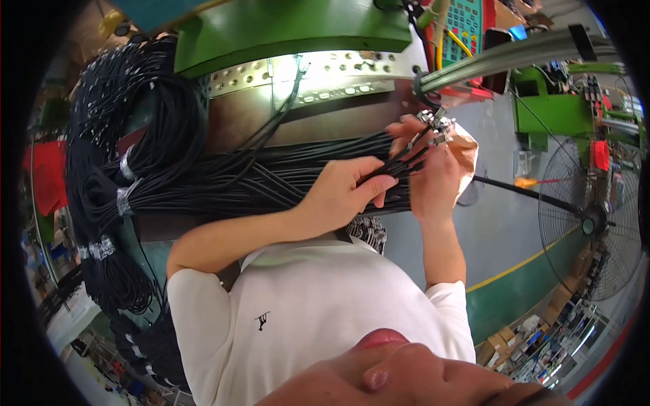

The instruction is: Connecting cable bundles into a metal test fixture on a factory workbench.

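Observation:
A thick bundle of black cables lies flat across a workbench in front of me. My left hand pinches a few of these cables near their ends. My right hand grips the same cable ends just past the left hand. Small metal connectors stick out above its fingers. The two hands are close together, almost touching. My white shirt fills the lower part of the view.
Large coils of black cable hang at the left, bound with silver tape. A green machine with a lit perforated plate stands behind. A grey metal rail crosses the upper right. A standing fan is at the right.

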